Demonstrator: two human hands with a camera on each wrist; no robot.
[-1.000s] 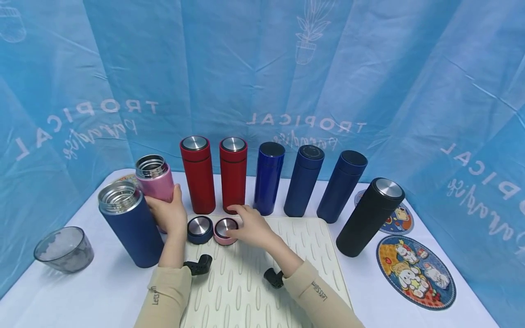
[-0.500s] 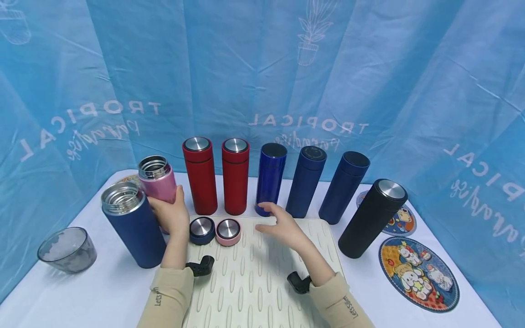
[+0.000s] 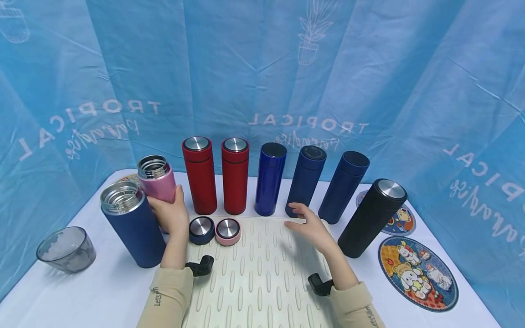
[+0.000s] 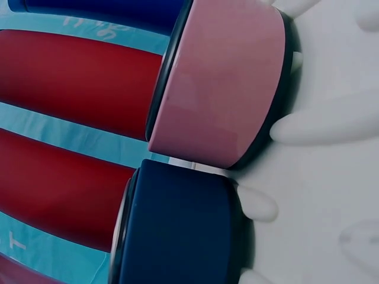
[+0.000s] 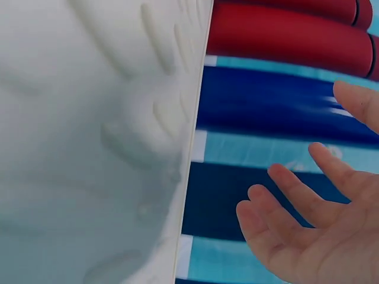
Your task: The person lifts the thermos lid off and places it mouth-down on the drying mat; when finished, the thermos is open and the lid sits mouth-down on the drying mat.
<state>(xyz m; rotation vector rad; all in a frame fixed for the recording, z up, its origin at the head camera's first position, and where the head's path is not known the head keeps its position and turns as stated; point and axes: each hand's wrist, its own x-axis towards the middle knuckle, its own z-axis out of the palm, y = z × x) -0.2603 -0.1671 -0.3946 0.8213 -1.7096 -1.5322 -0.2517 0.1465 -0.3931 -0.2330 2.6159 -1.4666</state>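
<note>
At the left, my left hand grips the lower body of a pink thermos bottle that has no lid on it. Beside it stands a wide navy thermos, also uncapped. My right hand hovers over the right back of the cream mat, its fingers spread and holding nothing. Just behind it is a navy thermos with its lid on. A navy lid and a pink lid lie side by side on the mat; the left wrist view shows both close up.
Two red thermoses, a glossy blue one and another navy one stand along the back. A black thermos is at the right, near round cartoon coasters. A glass bowl sits far left.
My right hand has left the pink lid and moved right across the mat, toward the navy thermoses. My left hand stays on the pink thermos.
</note>
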